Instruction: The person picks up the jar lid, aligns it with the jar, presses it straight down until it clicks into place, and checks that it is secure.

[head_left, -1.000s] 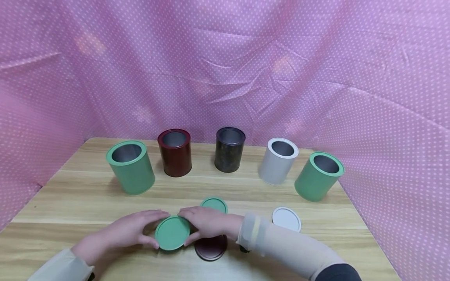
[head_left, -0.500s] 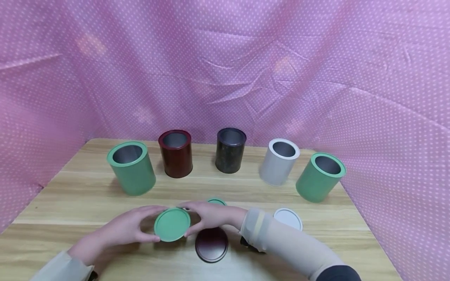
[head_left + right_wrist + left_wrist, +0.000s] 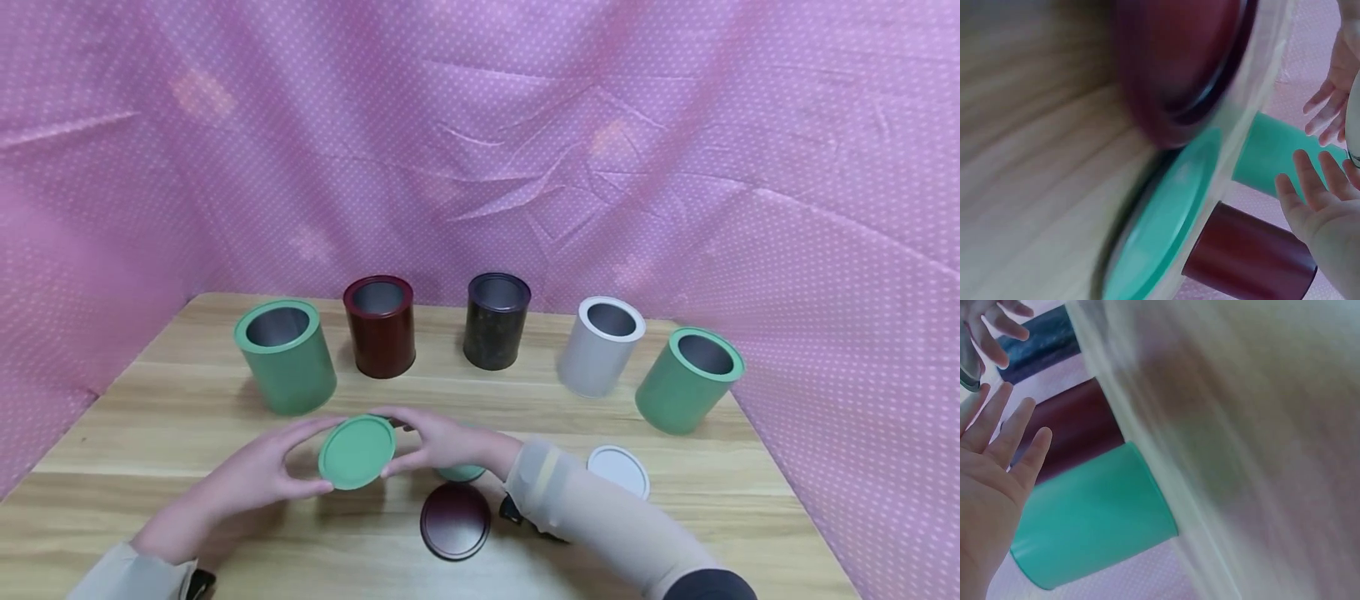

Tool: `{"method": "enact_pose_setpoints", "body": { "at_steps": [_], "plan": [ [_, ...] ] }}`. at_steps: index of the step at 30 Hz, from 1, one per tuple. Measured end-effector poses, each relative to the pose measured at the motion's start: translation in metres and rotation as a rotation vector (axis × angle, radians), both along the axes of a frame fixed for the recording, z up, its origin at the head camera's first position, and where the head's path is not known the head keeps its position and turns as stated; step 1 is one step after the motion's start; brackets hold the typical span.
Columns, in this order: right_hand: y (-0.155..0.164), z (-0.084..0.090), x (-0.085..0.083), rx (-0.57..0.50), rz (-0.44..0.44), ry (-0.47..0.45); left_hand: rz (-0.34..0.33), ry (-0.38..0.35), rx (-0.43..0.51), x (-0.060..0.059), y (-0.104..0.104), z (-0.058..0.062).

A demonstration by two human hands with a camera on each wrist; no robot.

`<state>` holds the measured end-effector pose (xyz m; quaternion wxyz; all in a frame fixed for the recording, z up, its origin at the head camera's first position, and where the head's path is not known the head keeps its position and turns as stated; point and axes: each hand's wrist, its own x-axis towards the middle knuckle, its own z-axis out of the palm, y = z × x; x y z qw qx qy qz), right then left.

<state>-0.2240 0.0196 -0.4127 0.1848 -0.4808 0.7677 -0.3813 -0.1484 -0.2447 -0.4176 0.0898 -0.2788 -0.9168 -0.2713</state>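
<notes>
A round green lid (image 3: 357, 452) is held tilted above the table between both hands. My left hand (image 3: 258, 471) grips its left edge, fingers at the far rim and thumb at the near rim. On the opposite edge, my right hand (image 3: 438, 440) grips it the same way. Beneath the right hand lies a second green lid (image 3: 460, 473), partly hidden; more of this green lid (image 3: 1169, 212) shows in the right wrist view. A dark red lid (image 3: 455, 522) lies nearer the front, and a white lid (image 3: 618, 472) is partly covered by the right sleeve.
Along the back stand open cans: a green can (image 3: 288, 367) at left, a dark red can (image 3: 381, 337), a black can (image 3: 493, 329), a white can (image 3: 596, 354) and another green can (image 3: 682, 387) at right. Pink dotted cloth (image 3: 480, 167) surrounds the wooden table (image 3: 150, 442).
Both hands have lifted the green lid and carried it away from the front edge and slightly left. The near part of the second green lid now shows below the right hand.
</notes>
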Motion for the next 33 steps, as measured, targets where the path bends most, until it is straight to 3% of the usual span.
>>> {"method": "enact_pose_setpoints", "body": {
  "at_steps": [9,14,25,33],
  "plan": [
    [-0.017,0.013,-0.004,-0.083,-0.045,-0.021,0.043,0.024,0.093,-0.003,-0.01,0.01],
    [-0.026,0.02,-0.009,-0.147,-0.052,0.018,0.093,0.053,0.101,-0.006,-0.018,0.015],
    [-0.043,0.03,-0.013,-0.191,-0.179,0.081,0.129,0.053,0.232,-0.014,-0.031,0.028],
    [-0.059,0.032,-0.02,-0.306,-0.21,0.178,0.145,0.072,0.309,-0.019,-0.039,0.037]
  ]
}}
